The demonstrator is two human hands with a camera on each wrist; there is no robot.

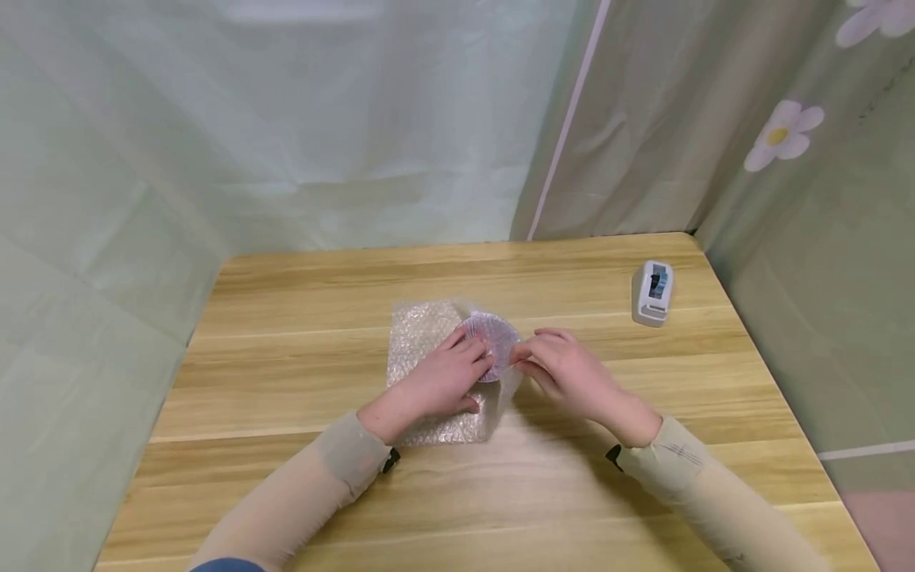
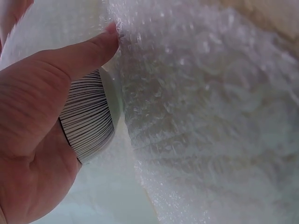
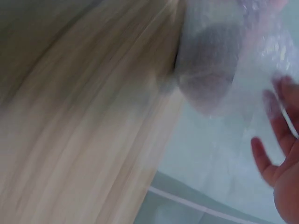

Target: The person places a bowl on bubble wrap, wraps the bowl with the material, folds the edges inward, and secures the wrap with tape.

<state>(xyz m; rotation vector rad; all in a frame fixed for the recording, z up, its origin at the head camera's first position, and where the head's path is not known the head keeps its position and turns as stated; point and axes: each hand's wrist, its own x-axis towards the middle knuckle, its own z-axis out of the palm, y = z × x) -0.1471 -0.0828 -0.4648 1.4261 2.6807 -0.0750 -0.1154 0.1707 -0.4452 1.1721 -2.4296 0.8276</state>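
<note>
A round bowl (image 1: 503,338) with fine dark stripes lies among bubble wrap (image 1: 420,324) on the wooden table. My left hand (image 1: 445,375) rests over the bowl with its fingers laid across it and the thumb apart. The left wrist view shows the bowl's striped side (image 2: 88,116) beside the palm, and the thumb touching a raised sheet of wrap (image 2: 201,93). On the bowl's right, my right hand (image 1: 561,369) pinches the wrap's edge between thumb and fingertips. The right wrist view is blurred; wrap partly veils the bowl (image 3: 208,77) there.
A grey-white tape dispenser (image 1: 652,294) stands at the table's back right. Pale green curtains (image 1: 372,159) enclose the back and both sides of the wooden table (image 1: 300,294).
</note>
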